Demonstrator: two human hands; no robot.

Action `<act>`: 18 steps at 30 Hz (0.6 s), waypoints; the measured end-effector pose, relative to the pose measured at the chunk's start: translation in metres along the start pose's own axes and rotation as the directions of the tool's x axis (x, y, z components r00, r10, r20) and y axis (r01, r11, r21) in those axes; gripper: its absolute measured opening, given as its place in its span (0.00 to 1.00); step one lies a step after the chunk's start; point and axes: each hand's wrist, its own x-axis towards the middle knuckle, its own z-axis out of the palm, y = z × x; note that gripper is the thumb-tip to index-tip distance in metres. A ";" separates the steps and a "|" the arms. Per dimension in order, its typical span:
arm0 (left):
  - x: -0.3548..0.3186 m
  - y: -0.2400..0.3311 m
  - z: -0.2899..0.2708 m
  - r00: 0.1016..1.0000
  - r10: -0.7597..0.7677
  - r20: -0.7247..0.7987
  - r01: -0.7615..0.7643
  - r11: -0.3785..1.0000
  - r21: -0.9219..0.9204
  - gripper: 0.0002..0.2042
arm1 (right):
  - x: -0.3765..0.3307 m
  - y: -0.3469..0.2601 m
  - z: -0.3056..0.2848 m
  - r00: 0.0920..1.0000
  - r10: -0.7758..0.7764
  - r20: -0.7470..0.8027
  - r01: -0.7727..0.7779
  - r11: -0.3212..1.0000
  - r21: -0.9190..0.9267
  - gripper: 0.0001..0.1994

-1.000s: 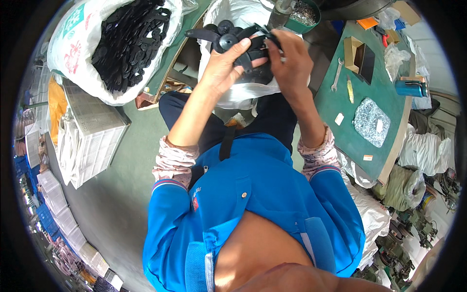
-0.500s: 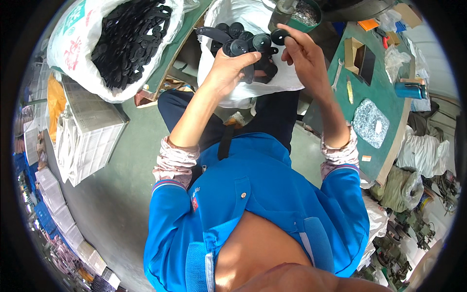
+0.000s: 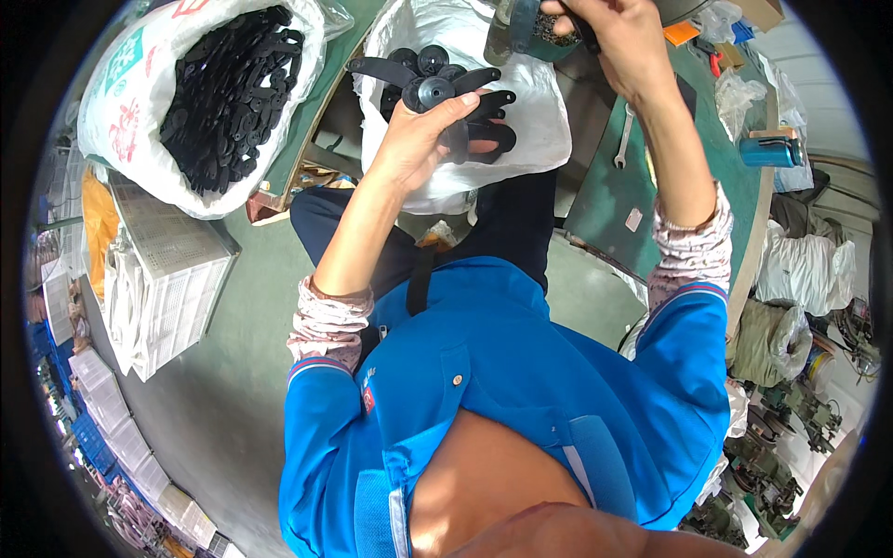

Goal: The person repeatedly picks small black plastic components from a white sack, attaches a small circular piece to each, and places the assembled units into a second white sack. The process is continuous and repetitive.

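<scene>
My left hand (image 3: 420,139) is closed around several black plastic parts (image 3: 433,91). They have round, cap-like ends and flat arms with small holes, fanned out above the open white bag (image 3: 547,139). Other round-ended black pieces (image 3: 433,59) show just beyond my fingers. At the upper right, my right hand (image 3: 623,42) is raised beside a green container (image 3: 558,45) of small dark bits. Its fingers are bent around a dark piece (image 3: 586,33), partly hidden, whose kind I cannot make out.
A large white sack (image 3: 102,121) full of flat black parts (image 3: 233,102) stands on the left, above a white crate (image 3: 177,279). On the green table (image 3: 595,209) to the right lie a wrench (image 3: 624,139) and a blue cylindrical object (image 3: 770,152).
My right hand has moved up and right, away from the parts in my left hand, to the green container. My left hand keeps its hold, with fewer round caps showing by its fingers.
</scene>
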 end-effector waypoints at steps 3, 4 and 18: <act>0.001 0.003 0.002 1.000 -0.027 0.015 0.027 0.999 0.024 0.18 | 0.017 -0.015 0.000 0.995 0.101 -0.019 -0.103 0.989 -0.107 0.10; 0.000 0.006 0.003 0.999 -0.039 0.025 0.038 0.999 0.033 0.18 | 0.022 -0.012 -0.001 0.993 0.121 -0.010 -0.121 0.986 -0.113 0.10; -0.005 0.008 0.005 0.979 -0.166 0.122 0.142 0.973 0.183 0.16 | -0.062 0.068 0.007 0.890 -0.283 0.358 0.415 0.828 -0.377 0.12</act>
